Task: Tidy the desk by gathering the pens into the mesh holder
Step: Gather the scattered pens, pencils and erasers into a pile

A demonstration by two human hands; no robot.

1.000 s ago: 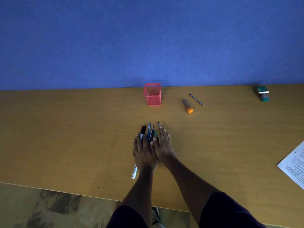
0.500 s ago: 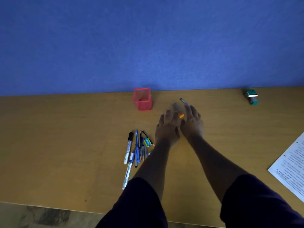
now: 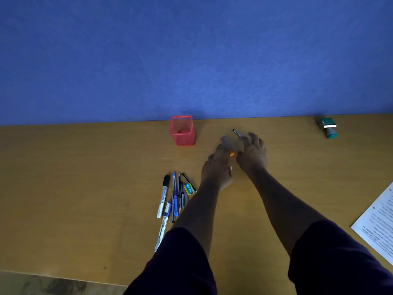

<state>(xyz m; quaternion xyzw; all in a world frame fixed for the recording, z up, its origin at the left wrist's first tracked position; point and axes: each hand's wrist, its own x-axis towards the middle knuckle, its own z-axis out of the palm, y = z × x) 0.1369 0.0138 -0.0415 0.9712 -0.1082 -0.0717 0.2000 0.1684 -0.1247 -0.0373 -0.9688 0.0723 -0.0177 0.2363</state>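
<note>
From the head camera, both hands reach toward the back of the wooden desk, converging on two stray items there. The left hand hovers over a short grey marker with an orange cap, its fingers loosely spread and gripping nothing that shows. The right hand has its fingers curved down beside a thin dark pen, whose free end pokes out at about eleven o'clock from the fingertips; whether it already pinches the pen cannot be told, since motion blur hides the contact. The red mesh holder stands upright against the blue wall, at roughly ten o'clock from the left hand and apart from it, with no pens visible inside. A cluster of pens lies side by side at about eight o'clock from the left hand, probably lined up so it can be lifted as one bundle, with a small yellow eraser at its right edge. A teal stamp sits far off at two o'clock, and a printed sheet at four o'clock.
</note>
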